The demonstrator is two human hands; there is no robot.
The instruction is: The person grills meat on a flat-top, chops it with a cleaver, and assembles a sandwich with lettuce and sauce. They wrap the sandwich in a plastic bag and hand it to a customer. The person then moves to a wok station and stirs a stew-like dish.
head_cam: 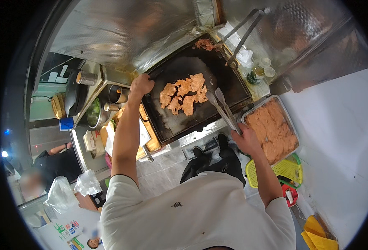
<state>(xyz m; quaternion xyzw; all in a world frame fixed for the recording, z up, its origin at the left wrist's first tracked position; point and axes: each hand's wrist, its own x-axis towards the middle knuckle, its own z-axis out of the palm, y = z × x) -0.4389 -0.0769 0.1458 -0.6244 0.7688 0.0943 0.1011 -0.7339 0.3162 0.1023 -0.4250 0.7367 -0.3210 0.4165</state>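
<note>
Several flat pieces of seasoned meat [188, 104] lie grouped on the dark flat-top griddle [177, 125]. My right hand [248, 140] is closed around the handles of metal tongs [226, 109]. Their tips are slightly apart, close beside the right-hand pieces of meat; no piece is seen between them. Fingers curled, my left hand [142, 85] is at the griddle's left edge, with nothing visible in it; any contact with the rim is hidden. Right of the griddle, a clear plastic tub [296, 128] is filled with raw marinated meat [271, 129].
A second pair of tongs [244, 37] leans at the griddle's back right, near oil bottles [259, 70]. Left stand a cutting board [154, 142], a knife [147, 153] and a bowl of greens [95, 112]. A yellow-green basket [287, 170] is under the tub. Another person [59, 162] is at far left.
</note>
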